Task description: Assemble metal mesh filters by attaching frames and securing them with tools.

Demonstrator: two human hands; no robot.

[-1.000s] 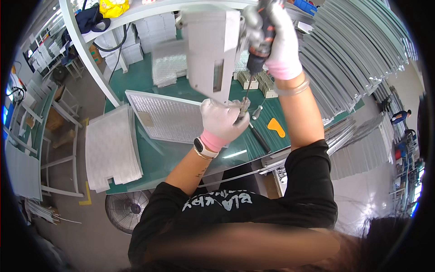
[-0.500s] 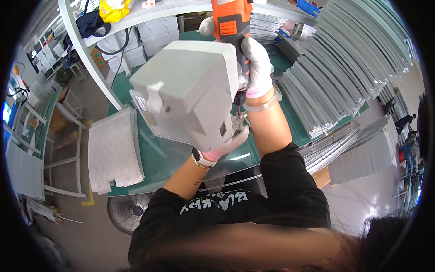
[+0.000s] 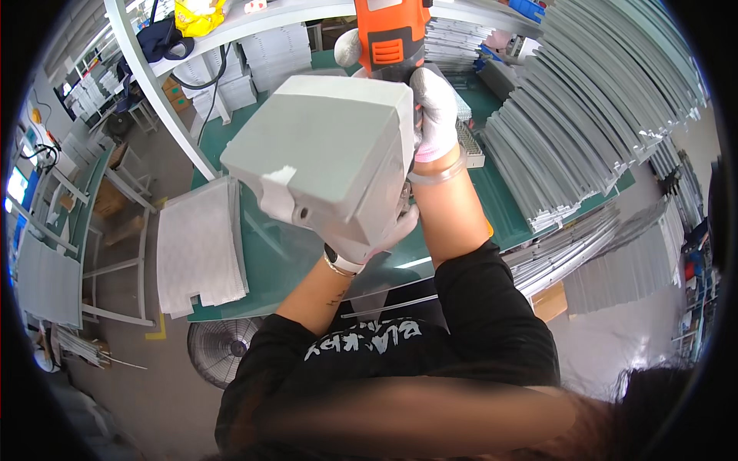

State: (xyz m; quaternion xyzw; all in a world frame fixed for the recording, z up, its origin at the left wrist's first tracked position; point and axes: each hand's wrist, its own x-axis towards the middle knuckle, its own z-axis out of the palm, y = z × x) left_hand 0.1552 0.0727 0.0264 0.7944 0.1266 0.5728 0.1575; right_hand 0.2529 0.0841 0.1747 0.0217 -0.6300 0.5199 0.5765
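An orange and black power drill [image 3: 390, 46] points down toward me from the far side of the bench, with my right hand [image 3: 437, 111] wrapped round it. A grey plastic box [image 3: 315, 138] fills the middle of the view, tilted, with a small hole in its near side. My left hand [image 3: 398, 230] grips this box from below; most of its fingers are hidden. Both hands wear whitish gloves. A small metal part [image 3: 405, 196] shows between the box and my left hand, mostly covered. The drill's tip is out of sight behind the box.
A tall stack of grey metal sheets [image 3: 600, 107] stands on the right. White sheets [image 3: 201, 246] overhang the left edge of the green bench [image 3: 484, 192]. A shelf [image 3: 269, 17] runs along the back, its white post [image 3: 157, 92] at left. A floor fan [image 3: 223, 349] stands below.
The grey box has tilted and turned, so more of its top shows. The drill bit and chuck, visible before, are now hidden. My left hand has shifted slightly with the box.
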